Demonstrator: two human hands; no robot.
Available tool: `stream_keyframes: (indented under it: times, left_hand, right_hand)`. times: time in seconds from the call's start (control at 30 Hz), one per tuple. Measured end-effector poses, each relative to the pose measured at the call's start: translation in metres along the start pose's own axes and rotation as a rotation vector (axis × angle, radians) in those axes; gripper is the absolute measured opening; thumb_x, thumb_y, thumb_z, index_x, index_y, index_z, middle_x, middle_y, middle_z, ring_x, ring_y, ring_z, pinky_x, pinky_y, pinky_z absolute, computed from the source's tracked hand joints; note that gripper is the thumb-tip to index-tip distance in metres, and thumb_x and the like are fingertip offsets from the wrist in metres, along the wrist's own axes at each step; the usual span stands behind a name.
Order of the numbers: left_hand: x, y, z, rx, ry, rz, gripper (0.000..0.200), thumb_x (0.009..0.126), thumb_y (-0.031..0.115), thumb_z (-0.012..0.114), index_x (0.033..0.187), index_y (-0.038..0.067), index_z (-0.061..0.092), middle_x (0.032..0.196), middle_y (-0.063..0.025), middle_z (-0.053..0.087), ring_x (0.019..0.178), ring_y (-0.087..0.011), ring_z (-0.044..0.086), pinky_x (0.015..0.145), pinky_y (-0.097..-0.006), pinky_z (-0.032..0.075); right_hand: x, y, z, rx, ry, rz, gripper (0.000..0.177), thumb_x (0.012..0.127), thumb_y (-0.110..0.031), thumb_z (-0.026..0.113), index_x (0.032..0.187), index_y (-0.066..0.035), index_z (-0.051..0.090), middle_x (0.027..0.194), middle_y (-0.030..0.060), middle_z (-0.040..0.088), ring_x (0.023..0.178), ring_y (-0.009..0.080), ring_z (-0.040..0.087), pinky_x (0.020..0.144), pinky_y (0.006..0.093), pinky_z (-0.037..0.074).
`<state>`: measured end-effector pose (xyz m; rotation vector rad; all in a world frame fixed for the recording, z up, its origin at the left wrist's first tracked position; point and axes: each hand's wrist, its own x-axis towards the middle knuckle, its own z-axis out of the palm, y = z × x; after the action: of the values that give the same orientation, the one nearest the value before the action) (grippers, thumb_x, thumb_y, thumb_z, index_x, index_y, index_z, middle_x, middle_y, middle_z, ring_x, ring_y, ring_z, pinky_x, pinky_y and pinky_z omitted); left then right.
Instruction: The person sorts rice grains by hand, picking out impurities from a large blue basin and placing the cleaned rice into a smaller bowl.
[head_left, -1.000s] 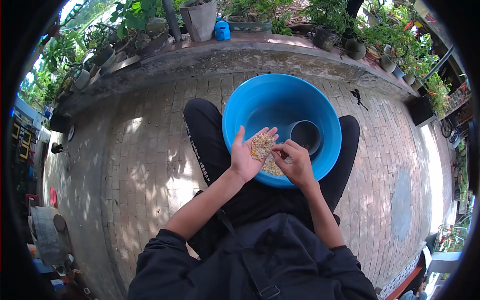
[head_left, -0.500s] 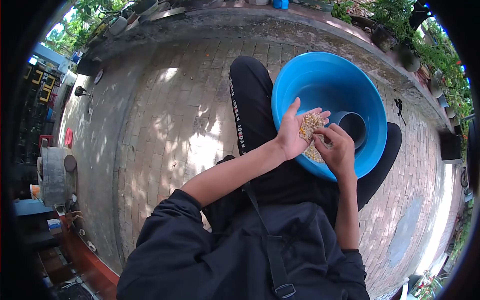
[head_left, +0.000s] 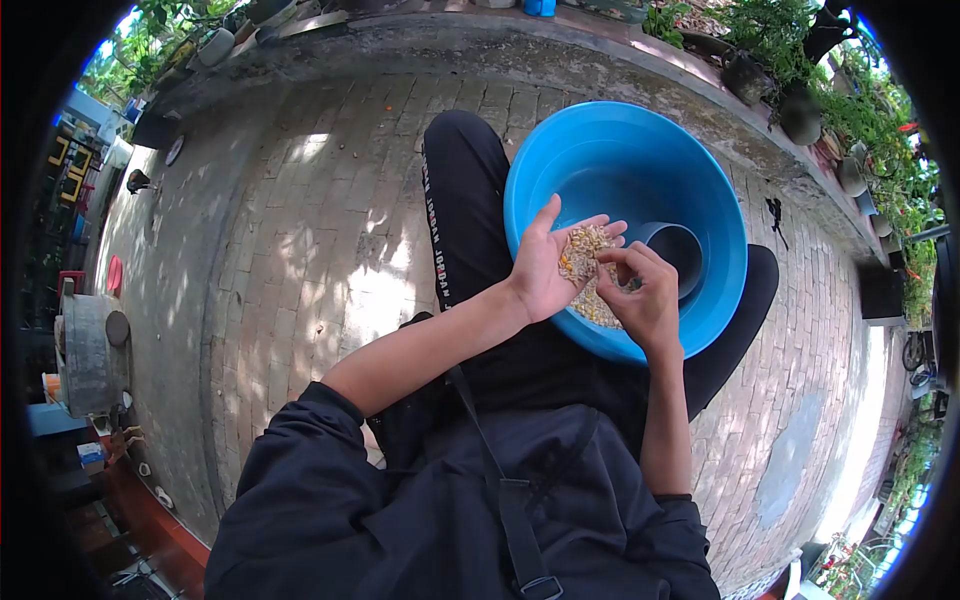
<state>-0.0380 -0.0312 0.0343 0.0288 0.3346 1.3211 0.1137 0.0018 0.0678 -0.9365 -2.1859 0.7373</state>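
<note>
My left hand (head_left: 545,265) lies palm up over the near left side of a large blue plastic tub (head_left: 535,150). On its palm and stretched fingers rests a heap of mixed grain (head_left: 582,250), pale with yellow corn kernels. The thumb points away from the heap. Closed in a pinch, my right hand (head_left: 645,295) has its fingertips at the heap's right edge; whatever sits between them is too small to make out. More loose grain (head_left: 595,308) lies in the tub below both hands. A grey-blue round container (head_left: 680,250) is tipped over inside the tub, beyond my right hand.
The tub sits between my legs, against my dark trousers (head_left: 465,170). Brick paving (head_left: 300,230) surrounds me, with a low wall (head_left: 480,60) and potted plants (head_left: 750,75) ahead. At left stand a grey block-like object (head_left: 92,355) and a small dark bird (head_left: 138,182).
The view has shifted, so the tub, hands and surroundings all appear slightly further left. Both hands keep nearly the same pose, with my right fingertips still at the grain.
</note>
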Motion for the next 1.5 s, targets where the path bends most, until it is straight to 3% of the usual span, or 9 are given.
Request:
stream_keyframes:
  times: [0.4,0.57,0.83,0.93,1.13,1.3,1.33,1.37,1.5]
  left_hand:
    - [-0.004,0.002,0.005,0.039,0.027,-0.009,0.077,0.098,0.060,0.030,0.145,-0.002,0.031,0.142,-0.0175,0.047,0.130,-0.0280,0.047,0.110,-0.0403,0.036]
    - [-0.001,0.002,0.001,0.021,0.030,-0.010,0.077,0.099,0.059,0.032,0.144,-0.004,0.032,0.142,-0.0192,0.047,0.131,-0.0301,0.046,0.112,-0.0408,0.035]
    - [-0.002,0.003,0.001,0.040,0.018,-0.001,0.078,0.099,0.057,0.034,0.145,-0.006,0.028,0.146,-0.0210,0.041,0.137,-0.0319,0.039,0.114,-0.0415,0.032]
    - [-0.002,0.002,0.001,0.039,0.007,0.009,0.078,0.099,0.057,0.035,0.145,-0.006,0.027,0.147,-0.0210,0.040,0.137,-0.0321,0.039,0.114,-0.0414,0.032]
    - [-0.002,0.002,0.001,0.033,0.005,0.009,0.078,0.099,0.056,0.035,0.145,-0.006,0.028,0.146,-0.0211,0.040,0.136,-0.0322,0.040,0.114,-0.0413,0.033]
    - [-0.001,0.002,0.001,0.044,0.007,0.006,0.077,0.099,0.057,0.035,0.144,-0.005,0.030,0.145,-0.0205,0.043,0.134,-0.0321,0.042,0.113,-0.0407,0.034]
    - [-0.001,0.002,0.001,0.045,0.003,0.007,0.077,0.099,0.057,0.034,0.143,-0.005,0.031,0.144,-0.0202,0.043,0.134,-0.0319,0.042,0.113,-0.0406,0.034]
    - [-0.001,0.002,0.000,0.046,0.001,0.006,0.077,0.099,0.057,0.034,0.143,-0.005,0.031,0.144,-0.0202,0.043,0.134,-0.0319,0.042,0.113,-0.0406,0.034]
    - [-0.002,0.002,-0.001,0.046,-0.015,-0.006,0.077,0.098,0.058,0.033,0.143,-0.004,0.032,0.145,-0.0189,0.043,0.134,-0.0315,0.042,0.113,-0.0410,0.034]
  right_hand:
    - [-0.004,0.011,0.003,0.180,0.016,0.116,0.009,0.079,-0.004,0.069,0.083,0.002,0.065,0.066,0.0048,0.052,0.059,0.0101,0.048,0.057,0.0267,0.041]
    - [-0.013,0.033,-0.010,0.286,0.173,0.301,0.012,0.086,-0.008,0.068,0.084,0.003,0.065,0.069,0.0002,0.056,0.062,0.0051,0.047,0.056,0.0229,0.039]
    - [-0.016,0.060,-0.029,0.010,0.404,0.501,0.019,0.088,-0.015,0.071,0.084,0.003,0.067,0.060,-0.0029,0.050,0.055,0.0035,0.040,0.049,0.0233,0.032]
    - [-0.016,0.062,-0.029,0.003,0.477,0.492,0.026,0.089,-0.022,0.072,0.083,0.003,0.068,0.060,-0.0071,0.048,0.057,0.0014,0.039,0.050,0.0209,0.030]
    - [-0.016,0.050,-0.028,0.098,0.570,0.434,0.021,0.090,-0.019,0.071,0.086,0.002,0.068,0.064,-0.0064,0.052,0.059,0.0015,0.042,0.053,0.0192,0.033]
    - [-0.016,0.018,-0.019,0.125,0.435,0.291,0.010,0.087,-0.010,0.071,0.088,0.000,0.069,0.068,-0.0002,0.057,0.060,0.0053,0.049,0.055,0.0216,0.040]
    - [-0.016,0.012,-0.017,0.066,0.307,0.204,0.009,0.085,-0.009,0.071,0.089,-0.001,0.069,0.069,0.0017,0.056,0.060,0.0088,0.052,0.056,0.0240,0.042]
    - [-0.016,0.008,-0.014,0.006,0.178,0.117,0.008,0.083,-0.008,0.071,0.089,-0.003,0.070,0.070,0.0037,0.056,0.060,0.0123,0.055,0.057,0.0264,0.045]
    - [-0.016,0.006,0.000,-0.100,0.065,0.008,0.013,0.080,-0.007,0.072,0.091,-0.002,0.069,0.070,0.0079,0.054,0.060,0.0175,0.055,0.057,0.0287,0.045]
